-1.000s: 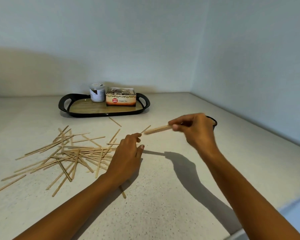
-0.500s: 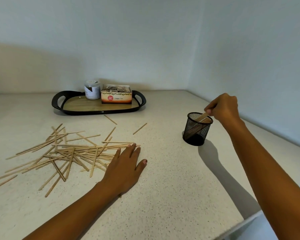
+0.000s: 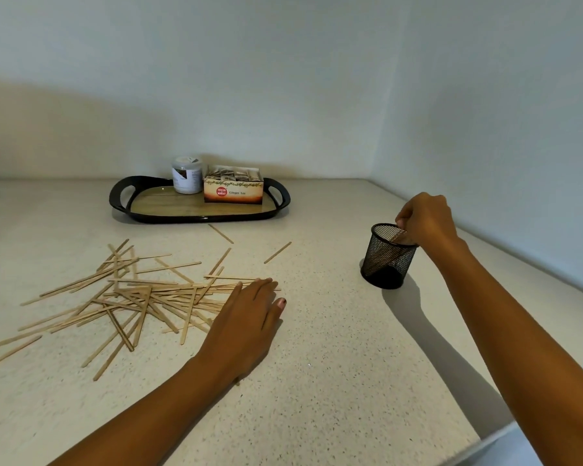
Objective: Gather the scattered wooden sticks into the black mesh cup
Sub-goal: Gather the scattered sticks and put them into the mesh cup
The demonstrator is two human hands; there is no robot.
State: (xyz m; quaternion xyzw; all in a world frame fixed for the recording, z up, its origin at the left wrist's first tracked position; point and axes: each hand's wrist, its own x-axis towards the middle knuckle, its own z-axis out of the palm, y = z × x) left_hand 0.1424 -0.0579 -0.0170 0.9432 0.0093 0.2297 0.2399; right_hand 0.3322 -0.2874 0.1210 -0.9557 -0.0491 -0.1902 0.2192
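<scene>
Item 1: wooden sticks [image 3: 138,297], a loose criss-crossed heap lying flat on the speckled counter [image 3: 334,381], at about 9 o'clock from the left hand. Two strays lie apart at the heap's 1 o'clock, near the tray.

Item 2: black mesh cup [image 3: 386,264], upright on the counter at 3 o'clock from the heap, well apart from it. A few sticks lean inside it.

Item 3: left hand [image 3: 249,317], flat and palm down, fingers straight and together, its fingertips on the heap's near edge; it grips nothing.

Item 4: right hand [image 3: 426,220], over the cup's rim at its 1 o'clock side, fingers curled and pinching the top end of the leaning bundle [image 3: 398,237].

Item 5: black-rimmed tray [image 3: 120,205] at 12 o'clock, by the wall, bearing a white jar [image 3: 186,176] and a tea box [image 3: 233,191] side by side.
</scene>
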